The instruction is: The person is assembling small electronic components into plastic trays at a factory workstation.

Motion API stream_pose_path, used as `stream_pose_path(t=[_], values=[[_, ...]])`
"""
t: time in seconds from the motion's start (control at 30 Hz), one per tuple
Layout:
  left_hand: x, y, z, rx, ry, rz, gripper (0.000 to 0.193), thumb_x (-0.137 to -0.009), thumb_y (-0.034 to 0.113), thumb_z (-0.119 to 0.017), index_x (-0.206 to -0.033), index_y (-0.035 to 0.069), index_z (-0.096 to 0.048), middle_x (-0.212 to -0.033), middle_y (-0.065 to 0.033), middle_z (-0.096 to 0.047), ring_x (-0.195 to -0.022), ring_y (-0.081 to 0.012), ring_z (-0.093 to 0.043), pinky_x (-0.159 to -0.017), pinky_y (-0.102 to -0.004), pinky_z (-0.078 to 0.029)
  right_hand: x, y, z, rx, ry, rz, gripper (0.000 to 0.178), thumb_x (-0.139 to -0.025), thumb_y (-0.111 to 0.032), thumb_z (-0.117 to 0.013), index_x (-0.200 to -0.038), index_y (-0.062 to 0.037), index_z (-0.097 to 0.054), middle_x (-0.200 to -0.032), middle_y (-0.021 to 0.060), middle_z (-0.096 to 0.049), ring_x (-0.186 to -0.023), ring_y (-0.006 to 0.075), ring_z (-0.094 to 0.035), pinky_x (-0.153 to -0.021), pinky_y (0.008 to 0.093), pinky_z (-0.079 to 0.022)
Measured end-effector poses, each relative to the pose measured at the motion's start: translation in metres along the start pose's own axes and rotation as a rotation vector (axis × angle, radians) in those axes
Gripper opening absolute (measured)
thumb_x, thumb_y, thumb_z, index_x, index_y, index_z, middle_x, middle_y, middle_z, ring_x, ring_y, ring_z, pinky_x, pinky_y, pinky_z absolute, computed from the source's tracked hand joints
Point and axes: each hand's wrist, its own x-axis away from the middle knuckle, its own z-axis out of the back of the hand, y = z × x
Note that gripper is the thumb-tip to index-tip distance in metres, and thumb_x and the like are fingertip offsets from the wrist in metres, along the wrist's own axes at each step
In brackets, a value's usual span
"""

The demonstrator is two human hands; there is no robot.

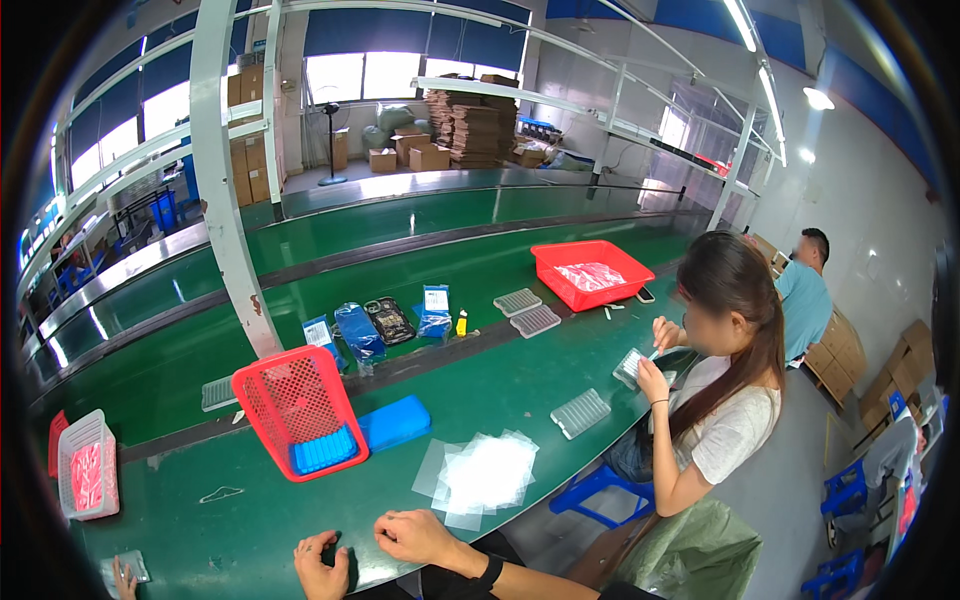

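Note:
My left hand (322, 567) is at the table's near edge, its fingers bent and its thumb apart from them, nothing visible between. Just to its right, my right hand (412, 536) rests on the green tabletop with fingers curled under; what they hold, if anything, is hidden. A dark band circles my right wrist. Beyond that hand lies a loose pile of clear plastic sheets (485, 474). Farther off, a red perforated basket (262, 388) stands tilted, with blue plastic pieces (322, 450) in its lower part. A blue tray (396, 422) lies beside it.
A seated co-worker (735, 370) at right handles a clear, gridded case (628, 368); another case (580, 413) lies nearby. A red bin (592, 250) and several blue packets (358, 335) stand farther back. At far left are a white basket (66, 450) and another person's hand (124, 578).

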Motion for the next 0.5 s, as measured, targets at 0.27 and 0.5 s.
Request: stream_pose_path(t=[0.27, 0.5], values=[[-0.0012, 0.0023, 0.0005, -0.019, -0.011, -0.001, 0.03, -0.079, 0.018, -0.068, -0.106, 0.006, -0.069, -0.094, -0.0155, -0.067, -0.087, -0.0307, -0.063, -0.08, -0.0398, -0.05, 0.0006, 0.007, -0.0026, 0.02, 0.018, 0.034, 0.01, -0.08, -0.019, -0.064, -0.082, -0.0092, -0.064, -0.074, 0.0054, -0.064, -0.065, 0.027, -0.064, -0.056, 0.0379, -0.05], [-0.0005, -0.0018, -0.0018, -0.016, 0.009, -0.034, 0.03, -0.079, 0.019, -0.068, -0.107, 0.008, -0.069, -0.094, -0.0143, -0.067, -0.088, -0.0305, -0.062, -0.08, -0.0399, -0.049, -0.0002, 0.0058, -0.0011, 0.022, 0.02, 0.037, 0.009, -0.08, -0.018, -0.064, -0.082, -0.0091, -0.064, -0.073, 0.0059, -0.064, -0.065, 0.0276, -0.064, -0.057, 0.0385, -0.05]])
